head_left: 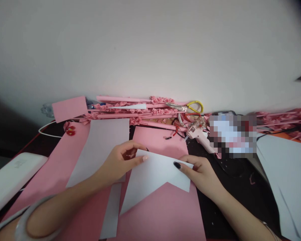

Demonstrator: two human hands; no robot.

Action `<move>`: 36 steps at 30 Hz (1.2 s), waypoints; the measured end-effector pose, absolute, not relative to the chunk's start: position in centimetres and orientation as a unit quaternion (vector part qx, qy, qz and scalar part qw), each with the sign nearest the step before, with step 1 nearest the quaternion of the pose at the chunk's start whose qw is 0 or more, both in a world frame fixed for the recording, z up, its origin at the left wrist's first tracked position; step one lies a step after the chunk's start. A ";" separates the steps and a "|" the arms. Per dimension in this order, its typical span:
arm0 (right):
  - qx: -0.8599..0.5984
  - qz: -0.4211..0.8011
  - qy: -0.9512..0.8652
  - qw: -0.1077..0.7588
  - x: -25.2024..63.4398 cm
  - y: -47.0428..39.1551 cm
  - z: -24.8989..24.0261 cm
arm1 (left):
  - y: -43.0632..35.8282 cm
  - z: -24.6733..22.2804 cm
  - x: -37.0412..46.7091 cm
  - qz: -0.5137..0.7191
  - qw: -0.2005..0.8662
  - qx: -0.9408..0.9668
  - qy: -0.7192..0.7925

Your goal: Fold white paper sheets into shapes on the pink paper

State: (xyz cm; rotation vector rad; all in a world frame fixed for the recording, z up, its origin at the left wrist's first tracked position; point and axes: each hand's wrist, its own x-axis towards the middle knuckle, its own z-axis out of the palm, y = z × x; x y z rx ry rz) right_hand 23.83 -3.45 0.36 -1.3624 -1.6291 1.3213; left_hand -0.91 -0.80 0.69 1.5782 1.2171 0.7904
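Observation:
Between my two hands is a folded piece of white paper (155,174), its lower edge notched in a V. My left hand (125,157) pinches its upper left corner, thumb on top and fingers behind. At the upper right corner my right hand (198,169) grips it the same way, a dark thumbnail showing on the front. Beneath the piece lies a large sheet of pink paper (163,214). Left of it are a white sheet (102,144) and a narrow white strip (111,211). My fingers behind the paper are partly hidden.
Pink paper flower stems (135,115) lie along the wall. Yellow-handled scissors (195,106) rest on them. A glue gun (199,135) sits beside a blurred-out patch (233,137). White sheets (288,174) are at the right, a white box-like device (17,174) at the left.

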 end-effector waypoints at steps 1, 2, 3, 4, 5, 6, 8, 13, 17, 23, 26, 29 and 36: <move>-0.515 0.522 -0.604 0.313 23.8 -3.4 0.3 | -0.7 0.7 -0.9 0.315 0.464 0.663 0.496; -0.510 0.540 -0.593 0.310 23.8 -3.4 0.3 | -0.7 0.6 -0.9 0.306 0.454 0.679 0.489; -0.505 0.555 -0.587 0.305 23.8 -3.3 0.2 | -0.6 0.6 -0.9 0.295 0.454 0.690 0.480; -0.498 0.567 -0.584 0.299 23.7 -3.3 0.2 | -0.6 0.6 -0.8 0.279 0.465 0.696 0.470; -0.491 0.577 -0.584 0.290 23.7 -3.3 0.2 | -0.7 0.6 -0.8 0.259 0.487 0.695 0.461; -0.484 0.586 -0.586 0.280 23.5 -3.4 0.2 | -0.7 0.6 -0.7 0.236 0.513 0.689 0.454; -0.471 0.608 -0.586 0.255 23.2 -3.5 0.3 | -0.9 0.7 -0.5 0.191 0.554 0.674 0.450; -0.453 0.657 -0.567 0.202 21.6 -3.9 0.3 | -1.3 0.5 0.0 0.145 0.567 0.692 0.423; -0.448 0.618 -0.608 0.217 20.6 -4.2 0.0 | -1.7 0.3 0.4 0.141 0.553 0.714 0.406; -0.435 0.584 -0.655 0.204 20.6 -4.1 0.2 | -2.1 0.3 0.8 0.153 0.529 0.734 0.396; -0.439 0.584 -0.653 0.198 21.3 -3.6 0.5 | -2.0 0.4 0.7 0.165 0.532 0.721 0.413; -0.447 0.593 -0.639 0.198 22.6 -3.0 0.6 | -1.6 0.7 0.2 0.176 0.522 0.713 0.434; -0.487 0.615 -0.586 0.206 26.3 -1.4 1.0 | -0.5 1.3 -1.0 0.196 0.508 0.695 0.469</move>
